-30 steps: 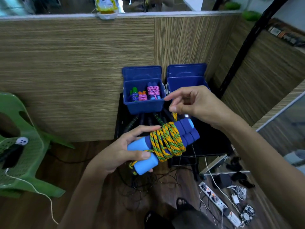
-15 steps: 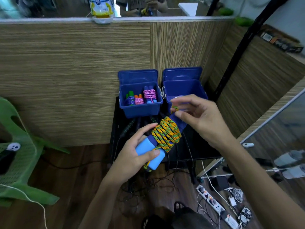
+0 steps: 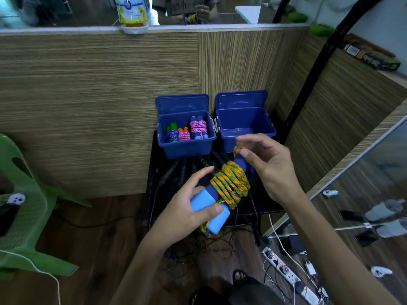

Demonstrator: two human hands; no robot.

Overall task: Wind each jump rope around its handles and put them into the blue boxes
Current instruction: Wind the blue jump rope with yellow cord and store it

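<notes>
We see the left hand [image 3: 187,208] gripping the smooth light-blue ends of the paired handles [image 3: 209,211], thumb curled over the top and index finger stretched loosely along the side. Just past that index finger, the braided orange-and-green rope [image 3: 231,183] sits coiled thickly around the darker blue ribbed grips. The right hand [image 3: 271,170] pinches a small loop of the rope between thumb and forefinger at the far tip of the handles, its other fingers fanned loosely. Beyond the right fingertips stand two glossy blue plastic boxes, lids tipped back: the left box [image 3: 187,148] holds three wound ropes, two pink and one purple; the right box [image 3: 244,119] shows only its bare floor.
</notes>
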